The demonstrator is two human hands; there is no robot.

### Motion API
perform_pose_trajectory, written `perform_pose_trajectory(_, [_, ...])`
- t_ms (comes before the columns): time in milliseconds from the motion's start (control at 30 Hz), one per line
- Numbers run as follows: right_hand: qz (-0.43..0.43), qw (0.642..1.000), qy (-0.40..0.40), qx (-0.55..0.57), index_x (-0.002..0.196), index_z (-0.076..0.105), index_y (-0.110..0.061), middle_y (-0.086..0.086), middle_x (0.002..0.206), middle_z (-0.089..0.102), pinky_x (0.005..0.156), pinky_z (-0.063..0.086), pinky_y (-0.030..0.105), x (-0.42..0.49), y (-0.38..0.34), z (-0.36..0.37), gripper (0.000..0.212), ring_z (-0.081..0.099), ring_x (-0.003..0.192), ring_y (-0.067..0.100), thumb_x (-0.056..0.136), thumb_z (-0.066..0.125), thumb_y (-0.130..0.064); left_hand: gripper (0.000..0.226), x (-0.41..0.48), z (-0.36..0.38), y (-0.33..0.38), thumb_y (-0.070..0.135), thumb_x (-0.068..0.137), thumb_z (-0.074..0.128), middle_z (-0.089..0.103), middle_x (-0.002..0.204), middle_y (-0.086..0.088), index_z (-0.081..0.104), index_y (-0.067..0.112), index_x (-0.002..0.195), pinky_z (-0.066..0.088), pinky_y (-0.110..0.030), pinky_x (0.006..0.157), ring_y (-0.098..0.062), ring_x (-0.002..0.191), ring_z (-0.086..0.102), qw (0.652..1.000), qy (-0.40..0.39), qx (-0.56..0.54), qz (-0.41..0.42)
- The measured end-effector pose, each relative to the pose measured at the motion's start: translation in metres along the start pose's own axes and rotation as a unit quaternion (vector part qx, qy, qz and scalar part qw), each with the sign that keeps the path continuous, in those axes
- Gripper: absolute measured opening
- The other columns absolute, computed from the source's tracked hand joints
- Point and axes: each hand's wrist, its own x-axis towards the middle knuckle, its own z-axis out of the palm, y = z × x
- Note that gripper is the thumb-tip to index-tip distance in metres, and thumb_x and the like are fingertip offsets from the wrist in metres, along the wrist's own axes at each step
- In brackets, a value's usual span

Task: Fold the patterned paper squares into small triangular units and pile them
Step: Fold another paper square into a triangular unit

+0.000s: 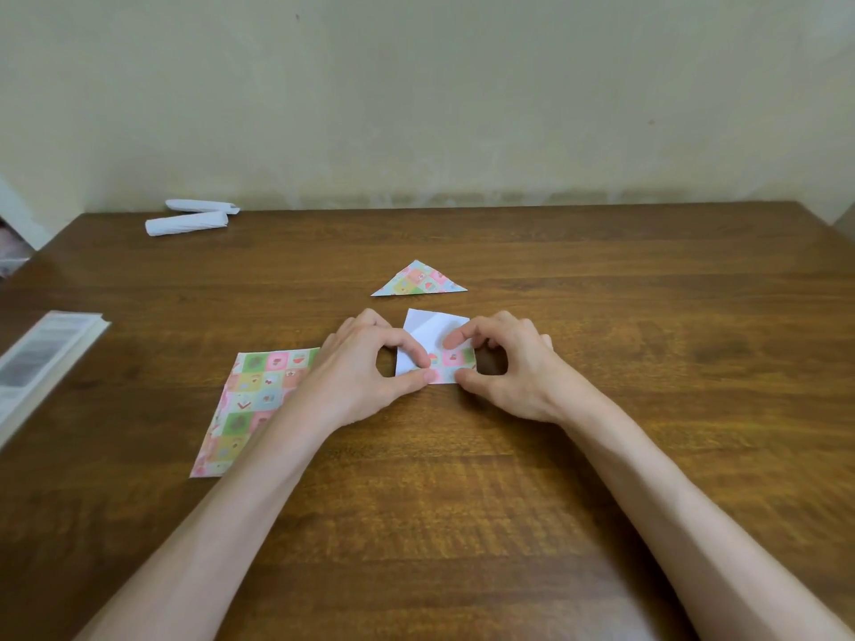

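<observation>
Both hands are down in the middle of the brown wooden table (601,293), working one small paper square (430,328) that lies white side up. The left hand (356,363) pinches its near left edge between thumb and forefinger, with the other fingers curled. The right hand (513,363) pinches the near right part the same way, forefinger laid on a folded-over flap that shows a pink, green and yellow checked print. The far half of the sheet is plain white, with a diagonal crease by its far left corner.

Just beyond it, not touching, one folded patterned triangle (418,280) lies flat, its point away from the person. To the left, partly under the left wrist, sits the checked patterned paper (259,386); one sheet or several, I cannot tell. Over at the far left corner there's a white paper roll (187,223) with a second white roll (202,205) just behind it. A flat white oblong thing (37,363) at the left edge is too blurred to name.
</observation>
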Motion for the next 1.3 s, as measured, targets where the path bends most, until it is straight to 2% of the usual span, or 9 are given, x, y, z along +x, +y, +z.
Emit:
perform_pose_trajectory(300, [-0.01, 0.999, -0.04, 0.022, 0.129, 0.05, -0.042, -0.013, 0.115, 0.054, 0.102, 0.029, 0.034, 0.0, 0.007, -0.01, 0.051, 0.047, 0.114, 0.011, 0.088, 0.076, -0.025, 0.015, 0.001, 0.0, 0.002, 0.056, 0.08, 0.08, 0.051, 0.112, 0.018, 0.074, 0.046, 0.089, 0.047, -0.046, 0.104, -0.008, 0.115, 0.047, 1.0, -0.007, 0.004, -0.006])
perform_pose_trajectory(533, [-0.016, 0.997, -0.056, 0.058, 0.119, 0.049, -0.051, -0.015, 0.112, 0.055, 0.111, 0.037, 0.051, 0.005, 0.011, -0.01, 0.054, 0.049, 0.109, 0.012, 0.073, 0.067, -0.032, 0.016, 0.002, 0.001, 0.0, 0.057, 0.08, 0.08, 0.051, 0.111, 0.018, 0.075, 0.047, 0.09, 0.045, -0.045, 0.104, -0.007, 0.112, 0.047, 1.0, -0.005, 0.003, 0.0])
perform_pose_trajectory(733, [-0.009, 0.997, -0.056, 0.061, 0.126, 0.049, -0.045, -0.015, 0.113, 0.054, 0.113, 0.034, 0.048, 0.003, 0.013, -0.011, 0.055, 0.047, 0.112, 0.01, 0.086, 0.073, -0.015, 0.008, 0.001, -0.004, -0.006, 0.047, 0.085, 0.08, 0.052, 0.111, 0.02, 0.076, 0.049, 0.091, 0.039, -0.034, 0.102, -0.006, 0.119, 0.044, 1.0, -0.02, -0.01, 0.007])
perform_pose_trajectory(867, [-0.01, 0.998, -0.038, 0.055, 0.127, 0.049, -0.046, -0.017, 0.113, 0.054, 0.112, 0.035, 0.046, 0.003, 0.012, -0.01, 0.052, 0.049, 0.111, 0.01, 0.086, 0.078, -0.03, 0.009, 0.001, -0.003, -0.005, 0.046, 0.086, 0.079, 0.052, 0.113, 0.021, 0.076, 0.048, 0.093, 0.037, -0.037, 0.106, -0.007, 0.122, 0.041, 1.0, -0.022, -0.008, 0.008])
perform_pose_trajectory(1067, [-0.012, 0.999, -0.023, 0.033, 0.128, 0.05, -0.045, -0.015, 0.112, 0.055, 0.11, 0.035, 0.045, 0.003, 0.01, -0.006, 0.055, 0.05, 0.11, 0.011, 0.084, 0.079, -0.028, 0.008, 0.0, -0.003, -0.006, 0.045, 0.085, 0.08, 0.052, 0.112, 0.021, 0.076, 0.046, 0.091, 0.039, -0.035, 0.104, -0.004, 0.119, 0.045, 1.0, -0.009, -0.002, 0.022])
perform_pose_trajectory(1133, [-0.02, 0.998, 0.001, 0.067, 0.123, 0.055, -0.044, -0.015, 0.107, 0.058, 0.107, 0.042, 0.045, 0.003, 0.013, -0.004, 0.049, 0.054, 0.104, 0.01, 0.082, 0.08, -0.032, 0.007, -0.001, -0.004, -0.006, 0.044, 0.084, 0.081, 0.051, 0.111, 0.021, 0.075, 0.044, 0.088, 0.039, -0.031, 0.101, -0.003, 0.116, 0.047, 1.0, -0.003, -0.002, 0.031])
perform_pose_trajectory(1200, [-0.023, 0.991, 0.074, 0.109, 0.117, 0.062, -0.038, -0.011, 0.103, 0.06, 0.095, 0.051, 0.035, 0.004, 0.014, -0.002, 0.039, 0.061, 0.093, 0.006, 0.084, 0.081, -0.027, 0.005, -0.001, -0.005, -0.006, 0.044, 0.085, 0.08, 0.052, 0.109, 0.022, 0.075, 0.044, 0.087, 0.039, -0.03, 0.098, -0.002, 0.113, 0.047, 0.999, -0.009, 0.0, 0.038])
perform_pose_trajectory(1267, [-0.029, 0.983, 0.153, 0.093, 0.113, 0.068, -0.033, -0.011, 0.105, 0.059, 0.083, 0.051, 0.024, 0.004, 0.014, 0.001, 0.03, 0.065, 0.087, 0.003, 0.087, 0.078, -0.023, 0.004, 0.0, -0.005, -0.007, 0.045, 0.086, 0.079, 0.052, 0.108, 0.022, 0.076, 0.044, 0.088, 0.039, -0.03, 0.097, 0.001, 0.112, 0.046, 0.998, -0.026, 0.005, 0.051])
perform_pose_trajectory(1300, [-0.036, 0.983, 0.168, 0.07, 0.115, 0.069, -0.032, -0.012, 0.109, 0.059, 0.084, 0.048, 0.022, 0.004, 0.014, 0.003, 0.028, 0.064, 0.091, 0.002, 0.089, 0.076, -0.026, 0.003, 0.001, -0.005, -0.007, 0.044, 0.087, 0.078, 0.051, 0.107, 0.022, 0.076, 0.044, 0.089, 0.038, -0.03, 0.098, 0.002, 0.113, 0.045, 0.998, -0.033, 0.008, 0.061])
